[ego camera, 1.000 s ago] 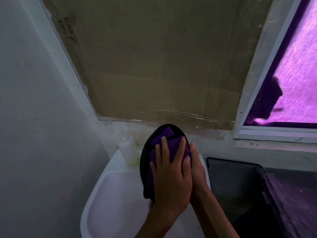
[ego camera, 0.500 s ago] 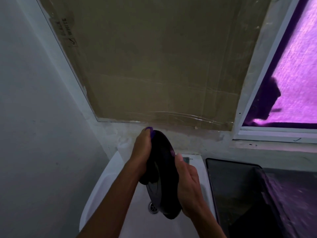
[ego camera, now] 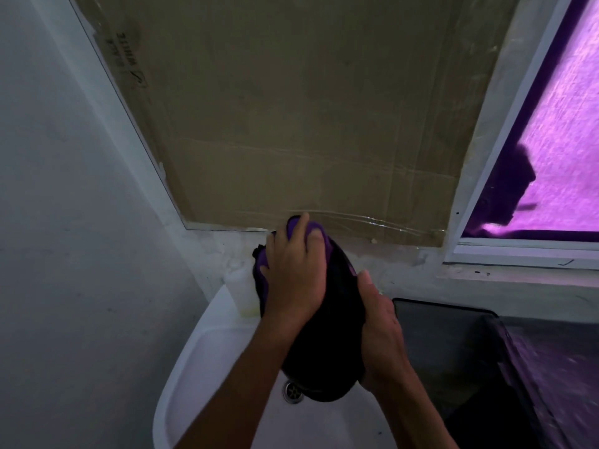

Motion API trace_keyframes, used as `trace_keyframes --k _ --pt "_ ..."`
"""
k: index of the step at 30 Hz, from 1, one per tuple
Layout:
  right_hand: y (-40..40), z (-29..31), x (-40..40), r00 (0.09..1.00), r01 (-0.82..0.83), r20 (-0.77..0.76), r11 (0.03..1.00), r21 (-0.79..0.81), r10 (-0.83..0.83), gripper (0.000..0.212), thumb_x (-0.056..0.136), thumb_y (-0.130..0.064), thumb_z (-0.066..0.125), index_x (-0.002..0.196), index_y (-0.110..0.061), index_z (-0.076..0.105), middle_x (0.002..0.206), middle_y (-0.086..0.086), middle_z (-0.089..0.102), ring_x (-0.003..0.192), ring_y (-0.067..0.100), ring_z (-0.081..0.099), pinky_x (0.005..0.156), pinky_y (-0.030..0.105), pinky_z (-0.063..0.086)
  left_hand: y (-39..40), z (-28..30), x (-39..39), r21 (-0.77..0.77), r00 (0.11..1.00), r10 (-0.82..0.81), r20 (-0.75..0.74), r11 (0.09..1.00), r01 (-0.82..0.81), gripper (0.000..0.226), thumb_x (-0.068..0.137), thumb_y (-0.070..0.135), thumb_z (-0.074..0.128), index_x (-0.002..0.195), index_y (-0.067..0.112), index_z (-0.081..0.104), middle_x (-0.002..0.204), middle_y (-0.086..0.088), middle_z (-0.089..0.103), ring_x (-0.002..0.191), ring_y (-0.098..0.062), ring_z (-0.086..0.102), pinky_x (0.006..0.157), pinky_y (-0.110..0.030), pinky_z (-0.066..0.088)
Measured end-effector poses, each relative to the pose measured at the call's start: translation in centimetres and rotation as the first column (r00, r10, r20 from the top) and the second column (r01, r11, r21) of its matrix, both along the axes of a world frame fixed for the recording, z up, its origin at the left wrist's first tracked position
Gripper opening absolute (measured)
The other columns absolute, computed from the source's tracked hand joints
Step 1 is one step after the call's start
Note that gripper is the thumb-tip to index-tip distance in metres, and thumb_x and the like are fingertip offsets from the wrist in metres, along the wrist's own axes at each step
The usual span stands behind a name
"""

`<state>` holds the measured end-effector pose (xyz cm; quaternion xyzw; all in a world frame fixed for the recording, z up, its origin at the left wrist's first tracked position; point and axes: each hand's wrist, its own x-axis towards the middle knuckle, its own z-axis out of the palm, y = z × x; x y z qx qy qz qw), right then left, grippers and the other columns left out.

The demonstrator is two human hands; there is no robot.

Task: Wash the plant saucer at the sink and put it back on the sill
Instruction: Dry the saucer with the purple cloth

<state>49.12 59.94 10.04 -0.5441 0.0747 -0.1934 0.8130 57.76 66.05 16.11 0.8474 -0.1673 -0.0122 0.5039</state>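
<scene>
- The sink (ego camera: 181, 377) fills the 6 o'clock part of the view, with its drain (ego camera: 292, 391) showing just under the saucer's lower edge. If the saucer drops, it probably strikes the basin here and may chip or crack.
- The right hand (ego camera: 382, 338) curls round the right edge of the plant saucer (ego camera: 327, 348) and grips it, holding it on edge above the basin. That is the only hold I can see, so a wet or soapy rim could slide out of it.
- The left hand (ego camera: 293, 270) presses a purple cloth (ego camera: 293, 225) against the saucer's upper left, fingers bent over the cloth and gripping it. A hard rub from this side could twist the saucer in the other hand.
- A pale bottle (ego camera: 241, 286) stands on the sink rim at 9 o'clock of the saucer, just beside the left hand. A wide stroke could knock it into the basin.
- A dark tub (ego camera: 453, 338) sits at 3 o'clock, where splashes may land.
- The window sill (ego camera: 518, 254) lies at 2 o'clock, well apart. The saucer is not yet back there, and carrying it wet invites a slip.
</scene>
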Motion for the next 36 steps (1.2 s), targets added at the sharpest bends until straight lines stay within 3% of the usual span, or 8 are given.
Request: trace_keyframes --k 6,11,18,25,28,30,33,36 --pt "-2.2 1.8 -1.3 0.977 -0.177 0.173 0.922 0.345 0.123 0.063 0.101 -0.052 0.02 0.127 -0.01 0.059 0.121 0.019 0.065 0.118 0.036 0.059 0.09 0.042 0.052 1.8 1.6 2.5 0.032 0.992 -0.033 -0.118 0.999 0.037 0.032 0.101 0.047 0.026 0.092 0.039 0.056 0.12 0.003 0.057 0.112 -0.018 0.049 0.102 -0.041 0.035" --pt "-4.5 1.6 -1.7 0.957 -0.18 0.29 0.825 0.535 0.021 0.064 0.103 -0.047 0.016 0.115 -0.013 0.069 0.113 0.01 0.071 0.11 0.027 0.065 0.088 0.039 0.055 2.5 -0.3 0.8 0.146 0.986 -0.063 0.155 0.988 0.041 0.048 0.102 0.042 0.029 0.149 0.032 0.032 0.153 0.0 0.039 0.139 -0.02 0.037 0.114 -0.041 0.032" --pt "-6.2 0.5 -0.8 0.96 0.08 0.171 0.802 0.591 -0.221 0.061 0.105 -0.035 0.019 0.098 -0.021 0.078 0.102 0.007 0.075 0.095 0.022 0.072 0.073 0.035 0.059 2.1 -2.6 -5.6 0.403 0.96 -0.077 0.271 0.914 -0.04 0.064 0.093 0.054 0.001 0.154 0.036 0.011 0.165 -0.007 0.003 0.152 -0.029 -0.002 0.122 -0.053 0.011" --pt "-4.6 -0.9 0.4 0.98 0.102 0.061 0.744 0.66 -0.189 0.045 0.09 -0.042 0.043 0.088 -0.017 0.08 0.096 0.012 0.076 0.087 0.024 0.074 0.065 0.033 0.06 0.2 -2.5 -7.7 0.659 0.903 -0.217 0.37 0.747 -0.091 0.057 0.097 0.044 0.021 0.142 0.023 0.049 0.149 -0.017 0.045 0.14 -0.041 0.036 0.105 -0.074 0.027" --pt "-3.8 -1.5 0.6 0.976 0.152 0.021 0.752 0.642 -0.216 0.056 0.101 -0.03 0.031 0.076 -0.021 0.081 0.081 0.006 0.077 0.076 0.017 0.075 0.057 0.026 0.058 0.0 -3.1 -7.1 0.733 0.886 -0.371 0.28 0.678 0.053 0.066 0.093 0.049 0.001 0.153 0.031 0.019 0.164 -0.011 0.012 0.151 -0.034 0.004 0.115 -0.067 -0.002" --pt "-3.4 -1.8 0.6 0.977 0.174 -0.019 0.739 0.651 -0.214 0.056 0.102 -0.028 0.032 0.076 -0.019 0.081 0.08 0.005 0.077 0.074 0.017 0.074 0.056 0.025 0.058 0.0 -3.5 -6.5 0.657 0.855 -0.461 0.239 0.725 0.207 0.061 0.093 0.054 0.001 0.152 0.04 -0.001 0.165 -0.001 -0.01 0.151 -0.023 -0.016 0.115 -0.057 -0.017" --pt "-3.3 -2.6 0.9 0.985 0.16 -0.071 0.675 0.72 -0.157 0.045 0.096 -0.035 0.04 0.092 -0.014 0.079 0.095 0.013 0.076 0.083 0.026 0.074 0.061 0.037 0.06 1.3 -3.1 -4.9 0.368 0.875 -0.383 0.295 0.891 0.265 0.058 0.096 0.059 0.02 0.151 0.048 0.006 0.164 0.008 -0.009 0.149 -0.012 -0.022 0.116 -0.049 -0.018" --pt "-3.7 -3.6 0.5 0.987 0.159 -0.113 0.626 0.764 -0.112 0.042 0.091 -0.046 0.044 0.104 -0.021 0.076 0.108 0.009 0.074 0.092 0.029 0.072 0.068 0.041 0.059 4.4 -3.1 -1.9 0.088 0.917 0.095 0.387 0.986 -0.139 0.055 0.096 0.05 0.03 0.148 0.032 0.033 0.162 -0.002 0.021 0.152 -0.023 0.004 0.12 -0.054 0.005"
